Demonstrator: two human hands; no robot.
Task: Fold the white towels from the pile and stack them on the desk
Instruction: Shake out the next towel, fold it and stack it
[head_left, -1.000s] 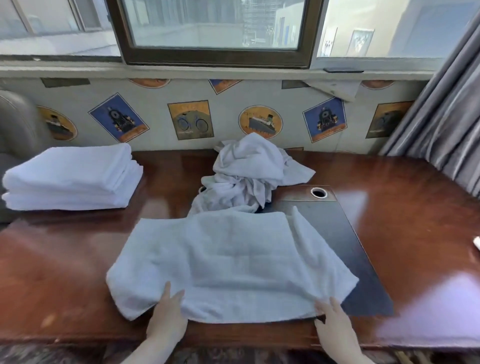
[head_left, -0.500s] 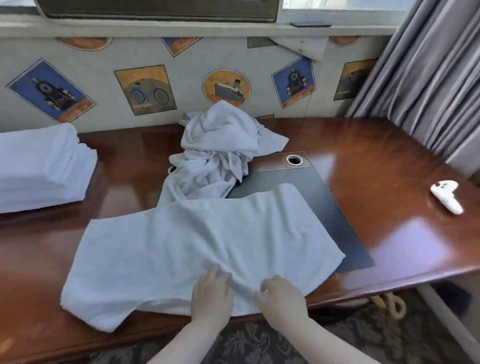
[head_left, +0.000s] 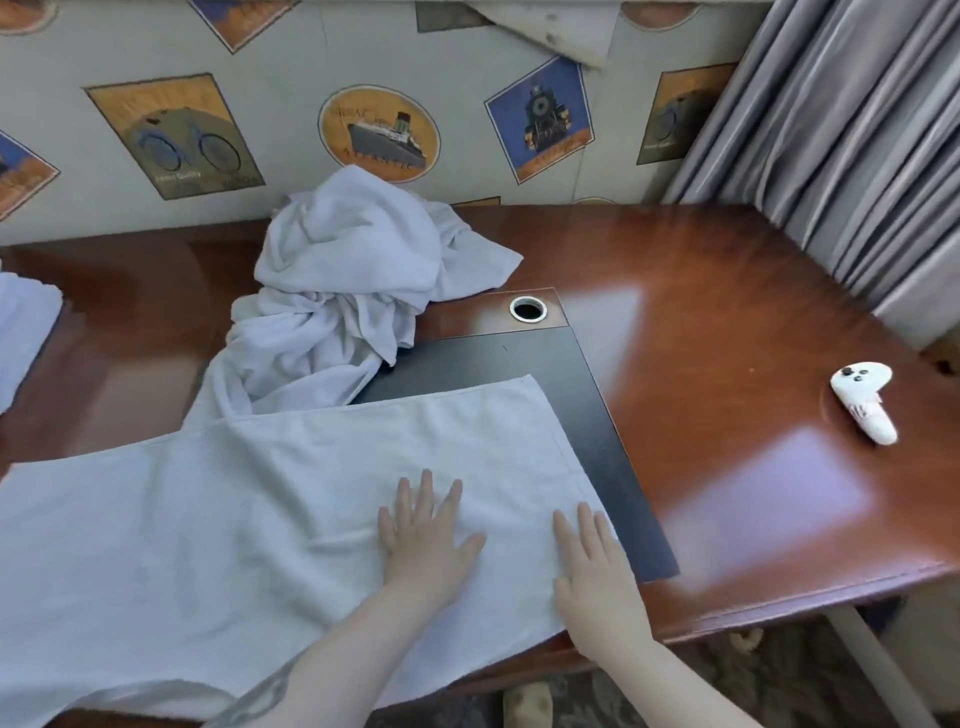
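Head view is showing the left hand (head_left: 423, 540) and right hand (head_left: 592, 566), bunched together a moment ago, now lying spread flat, smoothing the towel (head_left: 249, 519) across the bench (head_left: 727, 322), readying its next fold.

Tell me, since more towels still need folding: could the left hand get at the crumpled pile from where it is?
Probably yes. The left hand lies flat on the spread towel, holding nothing, and only that towel lies between it and the crumpled pile straight ahead.
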